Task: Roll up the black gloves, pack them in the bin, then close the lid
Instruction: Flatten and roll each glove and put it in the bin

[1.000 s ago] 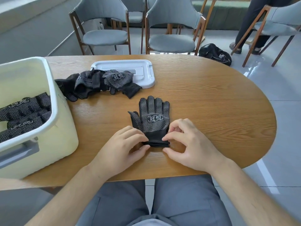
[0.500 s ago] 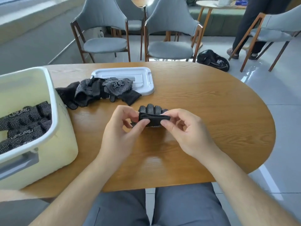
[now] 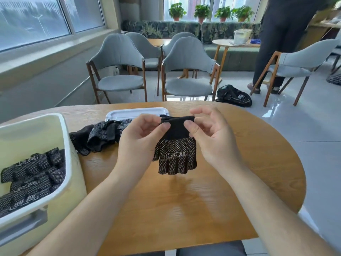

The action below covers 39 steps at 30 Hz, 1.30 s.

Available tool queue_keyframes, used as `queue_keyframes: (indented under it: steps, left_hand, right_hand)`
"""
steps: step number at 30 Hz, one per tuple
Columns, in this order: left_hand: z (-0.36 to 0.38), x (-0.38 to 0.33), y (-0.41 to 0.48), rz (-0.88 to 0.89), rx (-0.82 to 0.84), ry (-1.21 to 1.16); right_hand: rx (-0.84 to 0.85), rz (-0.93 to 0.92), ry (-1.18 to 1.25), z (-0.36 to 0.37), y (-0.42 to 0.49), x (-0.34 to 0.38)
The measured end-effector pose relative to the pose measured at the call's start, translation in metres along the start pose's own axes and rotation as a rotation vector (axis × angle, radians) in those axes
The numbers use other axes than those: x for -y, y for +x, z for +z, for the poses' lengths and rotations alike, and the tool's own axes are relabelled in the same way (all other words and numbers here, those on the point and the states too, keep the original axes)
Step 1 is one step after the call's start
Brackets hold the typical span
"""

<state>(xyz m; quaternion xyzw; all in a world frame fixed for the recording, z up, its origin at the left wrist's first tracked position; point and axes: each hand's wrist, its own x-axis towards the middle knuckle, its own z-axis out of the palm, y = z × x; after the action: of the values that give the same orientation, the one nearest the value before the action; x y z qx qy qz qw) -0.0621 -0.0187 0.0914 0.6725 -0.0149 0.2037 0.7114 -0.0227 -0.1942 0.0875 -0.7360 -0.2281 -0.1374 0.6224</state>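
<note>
A black dotted glove [image 3: 176, 154] hangs in the air above the table, cuff up and fingers pointing down. My left hand [image 3: 140, 139] pinches the cuff at its left side, and my right hand [image 3: 212, 137] pinches it at the right. A loose heap of black gloves [image 3: 97, 137] lies on the table behind my left hand. The pale yellow bin [image 3: 66, 150] stands at the left with several rolled gloves [image 3: 31, 174] inside. Its white lid [image 3: 132, 112] lies flat beyond the heap, partly hidden by my left hand.
The wooden table [image 3: 193, 204] is oval, with its edge close on the right. Grey chairs [image 3: 186, 71] stand behind it, and a black bag [image 3: 233, 96] lies on the floor. A person [image 3: 282, 39] stands at the far right.
The glove lay flat on the table with my hands at its cuff. Both hands have lifted it by the cuff, so it now hangs fingers down. The camera has tilted up.
</note>
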Motion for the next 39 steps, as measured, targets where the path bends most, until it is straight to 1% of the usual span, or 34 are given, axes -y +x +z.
queue_keyframes:
  steps: [5, 12, 17, 20, 22, 26, 28, 30, 34, 39]
  left_hand:
    - [0.006, -0.005, 0.002, -0.03, -0.013, -0.052]
    - [0.006, -0.012, 0.001, -0.019, -0.02, -0.086]
    - [0.005, -0.016, 0.0, -0.031, -0.005, -0.128]
    - [0.004, -0.017, 0.0, -0.042, 0.009, -0.125]
    - [0.003, -0.017, 0.0, -0.051, 0.008, -0.099]
    - [0.002, -0.019, 0.005, -0.016, -0.007, 0.054]
    - [0.004, -0.022, 0.006, 0.0, -0.025, 0.074]
    - [0.005, -0.026, 0.006, -0.002, -0.04, 0.047]
    - [0.004, -0.028, 0.007, -0.016, -0.026, -0.026]
    - [0.0, -0.025, 0.008, -0.05, -0.009, -0.074]
  right_hand:
    - [-0.033, 0.028, -0.01, 0.002, 0.002, -0.003]
    - [-0.065, 0.006, 0.025, 0.001, 0.002, 0.002]
    - [-0.08, 0.047, 0.051, -0.001, 0.002, 0.003]
    - [-0.084, 0.036, 0.029, -0.004, 0.005, 0.003]
    - [-0.079, 0.026, 0.022, -0.006, 0.007, 0.005]
    - [-0.054, 0.004, 0.015, -0.008, 0.013, 0.014]
    - [-0.048, -0.001, 0.02, -0.008, 0.014, 0.018]
    - [-0.037, -0.002, 0.036, -0.009, 0.014, 0.019]
    - [-0.003, 0.031, 0.151, -0.009, 0.012, 0.016]
    - [-0.011, 0.041, 0.109, -0.008, 0.014, 0.011]
